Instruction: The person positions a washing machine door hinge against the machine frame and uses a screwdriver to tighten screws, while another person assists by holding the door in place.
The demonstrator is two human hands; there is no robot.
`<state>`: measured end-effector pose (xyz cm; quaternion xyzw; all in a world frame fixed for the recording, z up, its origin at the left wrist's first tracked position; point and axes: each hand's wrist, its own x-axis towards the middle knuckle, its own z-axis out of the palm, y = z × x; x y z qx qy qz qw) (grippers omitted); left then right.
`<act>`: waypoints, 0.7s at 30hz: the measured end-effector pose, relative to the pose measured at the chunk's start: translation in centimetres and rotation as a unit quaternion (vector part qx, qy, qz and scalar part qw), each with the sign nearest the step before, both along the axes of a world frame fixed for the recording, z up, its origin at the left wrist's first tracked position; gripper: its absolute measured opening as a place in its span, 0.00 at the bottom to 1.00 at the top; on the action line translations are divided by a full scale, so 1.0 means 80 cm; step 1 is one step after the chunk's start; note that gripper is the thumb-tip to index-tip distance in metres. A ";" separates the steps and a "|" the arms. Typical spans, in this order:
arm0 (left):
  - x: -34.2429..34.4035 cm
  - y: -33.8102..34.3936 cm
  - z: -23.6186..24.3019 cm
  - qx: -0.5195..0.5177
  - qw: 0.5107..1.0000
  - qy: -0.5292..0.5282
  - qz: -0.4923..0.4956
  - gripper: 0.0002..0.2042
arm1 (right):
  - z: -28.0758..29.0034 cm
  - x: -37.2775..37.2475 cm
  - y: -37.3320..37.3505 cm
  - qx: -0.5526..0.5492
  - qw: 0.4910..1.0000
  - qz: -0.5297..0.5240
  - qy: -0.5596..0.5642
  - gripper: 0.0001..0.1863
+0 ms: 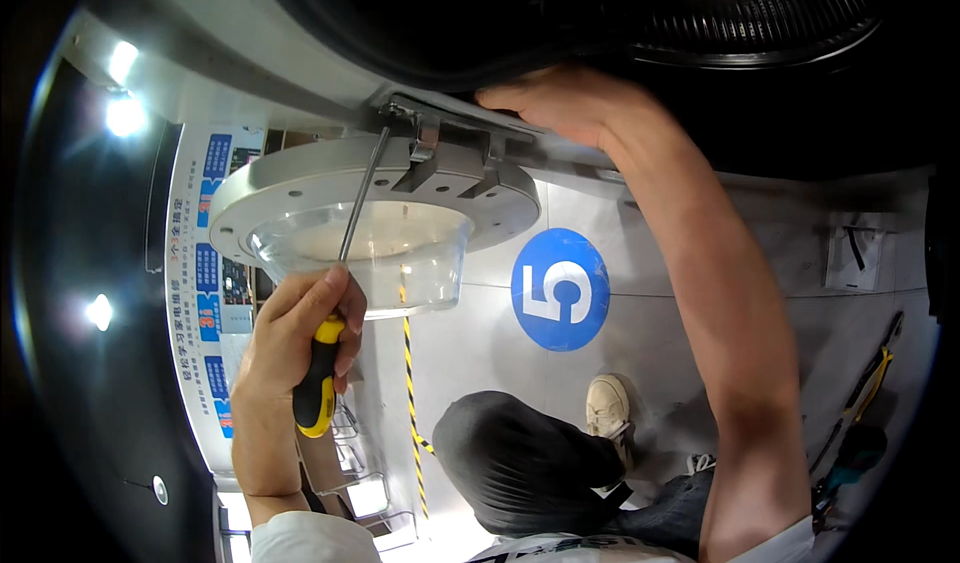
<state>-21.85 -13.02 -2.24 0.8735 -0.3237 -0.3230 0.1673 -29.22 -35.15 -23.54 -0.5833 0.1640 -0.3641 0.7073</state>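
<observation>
My left hand (305, 333) is closed around a screwdriver (322, 363) with a yellow and black handle. Its long metal shaft slants upward, and the tip is at the metal hinge (424, 135) on the front of a front-loading washing machine. From that hinge the round white door (375, 183) hangs swung out, its clear glass bowl (420, 263) facing me. My right hand (570, 103) reaches up to the rim of the machine's opening, beside the dark door seal (400, 53). Most of its fingers are hidden behind the edge there.
The ribbed metal drum (750, 8) shows at the top right. Below are a blue round floor marker (560, 290) and yellow-black striped tape (410, 393). Tools, including a power drill (855, 453), lie at the far right. Stools (350, 453) and a printed wall panel (195, 293) are at left.
</observation>
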 end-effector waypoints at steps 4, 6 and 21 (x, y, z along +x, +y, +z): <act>0.001 -0.001 0.002 -0.002 1.000 0.015 -0.010 0.23 | 0.000 0.017 -0.003 0.079 0.992 0.033 -0.088 0.05; 0.001 -0.002 0.001 -0.005 1.000 0.012 -0.008 0.23 | -0.008 0.031 -0.007 0.093 0.990 0.036 -0.100 0.04; -0.014 -0.001 -0.003 -0.038 0.999 -0.004 0.025 0.22 | 0.006 0.025 0.006 -0.037 0.999 -0.019 -0.029 0.14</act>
